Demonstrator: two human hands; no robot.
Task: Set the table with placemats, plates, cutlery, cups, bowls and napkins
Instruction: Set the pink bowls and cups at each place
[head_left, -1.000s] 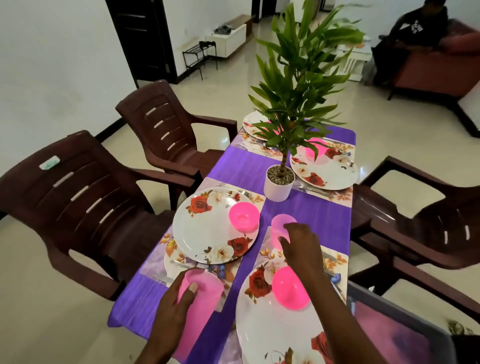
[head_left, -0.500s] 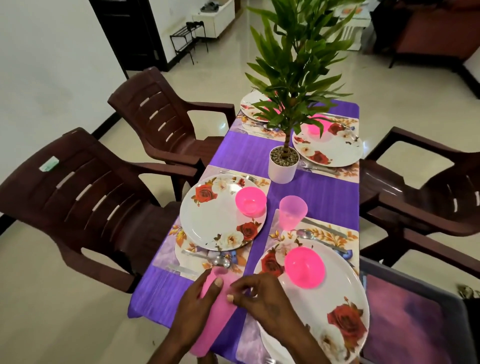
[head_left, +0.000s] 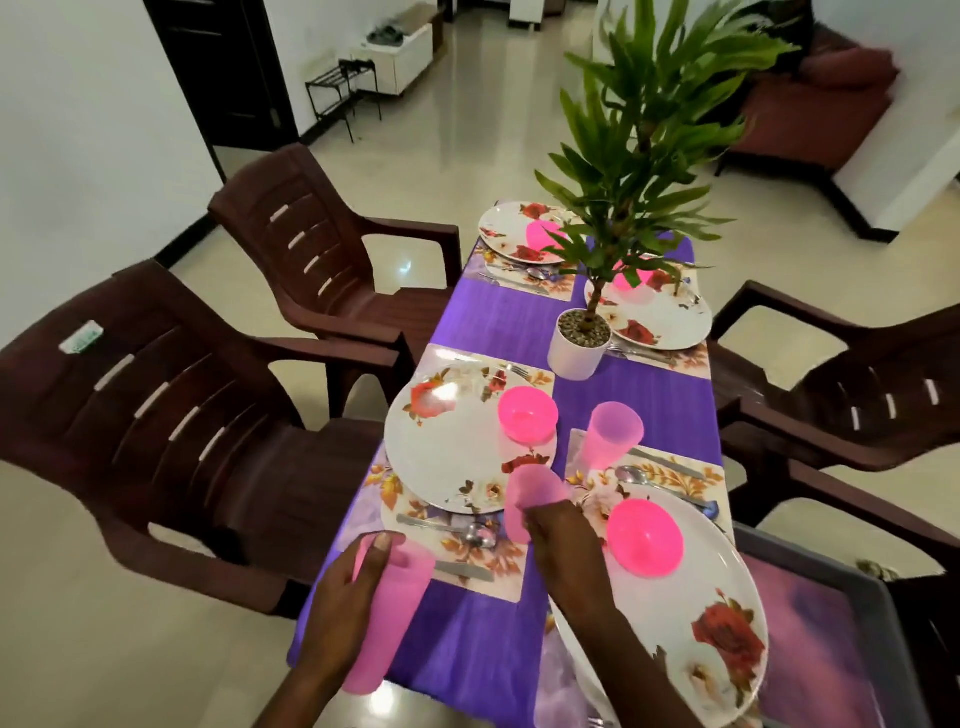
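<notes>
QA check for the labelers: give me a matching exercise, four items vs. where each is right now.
Items:
1. cup stack
2. single cup
3. standing cup
4. plant pot

Places:
A. on the purple cloth mid-table, beside the far right plate
B. gripped by the left hand
C. upright at the near right placemat's corner
D. held by the right hand between the two near plates

Pairs: 1-B, 2-D, 3-C, 4-A
</notes>
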